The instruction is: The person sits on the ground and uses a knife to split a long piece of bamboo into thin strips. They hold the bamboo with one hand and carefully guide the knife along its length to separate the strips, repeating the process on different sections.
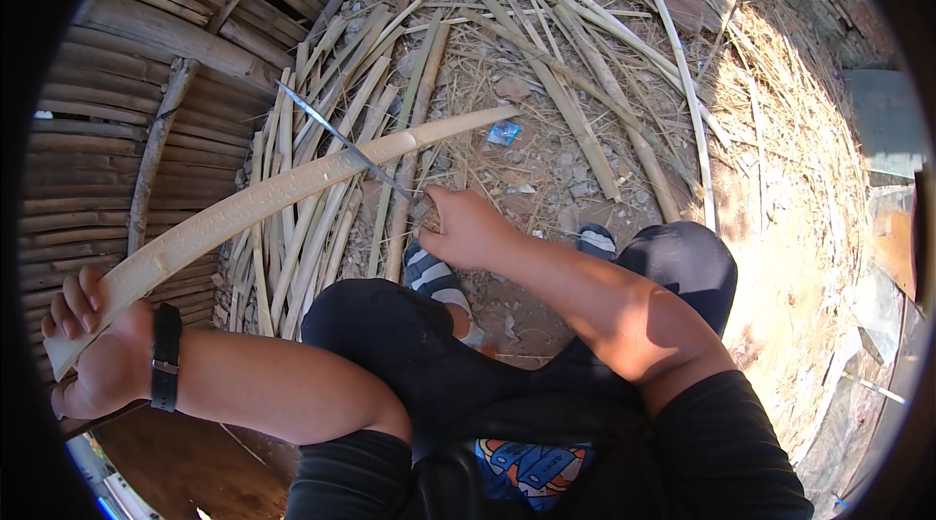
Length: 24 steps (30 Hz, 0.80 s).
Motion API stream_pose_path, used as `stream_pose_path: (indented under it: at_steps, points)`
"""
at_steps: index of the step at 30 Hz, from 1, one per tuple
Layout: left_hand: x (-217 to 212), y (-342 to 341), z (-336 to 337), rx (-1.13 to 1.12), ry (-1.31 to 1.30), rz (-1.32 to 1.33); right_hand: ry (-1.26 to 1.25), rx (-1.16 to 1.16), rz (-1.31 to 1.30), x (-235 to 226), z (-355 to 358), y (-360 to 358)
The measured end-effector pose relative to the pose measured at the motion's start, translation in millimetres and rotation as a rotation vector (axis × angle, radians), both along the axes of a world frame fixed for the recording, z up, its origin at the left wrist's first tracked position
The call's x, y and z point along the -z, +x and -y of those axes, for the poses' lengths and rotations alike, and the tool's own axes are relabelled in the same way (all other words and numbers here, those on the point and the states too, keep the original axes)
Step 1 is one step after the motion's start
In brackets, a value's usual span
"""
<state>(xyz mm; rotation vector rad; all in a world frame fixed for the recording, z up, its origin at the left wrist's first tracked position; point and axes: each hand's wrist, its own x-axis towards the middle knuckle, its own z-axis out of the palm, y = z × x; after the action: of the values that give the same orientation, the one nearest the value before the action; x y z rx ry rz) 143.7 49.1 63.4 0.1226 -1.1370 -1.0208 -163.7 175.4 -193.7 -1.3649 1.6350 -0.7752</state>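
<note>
My left hand (115, 349), with a dark watch on its wrist, is closed around the near end of a long pale bamboo strip (263, 198). From there the strip slants up and away to the right, and its far tip narrows above the littered ground. My right hand (473, 230) grips a knife in front of my knees; the handle is mostly hidden in the fingers. The long thin blade (327, 122) points to the upper left and crosses the strip's far half. Whether the edge touches the strip, I cannot tell.
Several split bamboo strips (322, 189) lie heaped at the left, beside a bamboo slat wall (88, 169). More long strips (575, 81) spread across the far ground among shavings. A small blue wrapper (503, 133) lies near the strip's tip. My sandalled foot (434, 271) is close to the right hand.
</note>
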Motion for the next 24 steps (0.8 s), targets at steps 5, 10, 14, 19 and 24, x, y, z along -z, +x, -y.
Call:
stream_pose_path:
  at_steps: [5,10,14,19,24]
  points:
    - [6.4,-8.5,-3.7,-0.099,-0.010,-0.058,0.004,0.126,-0.093,44.2,-0.6,-20.4]
    - [10.4,5.9,6.9,-0.099,0.036,-0.103,0.075,0.112,-0.046,30.5,0.4,-14.4]
    - [9.5,16.5,11.2,-0.090,0.058,-0.093,-0.024,0.042,-0.031,19.2,-0.5,-7.3]
    - [15.2,11.6,9.7,-0.145,0.061,-0.115,0.018,0.138,-0.092,40.5,1.1,-20.1]
    - [15.5,12.0,13.8,-0.231,0.069,-0.102,0.073,0.063,-0.043,15.3,2.7,-12.6]
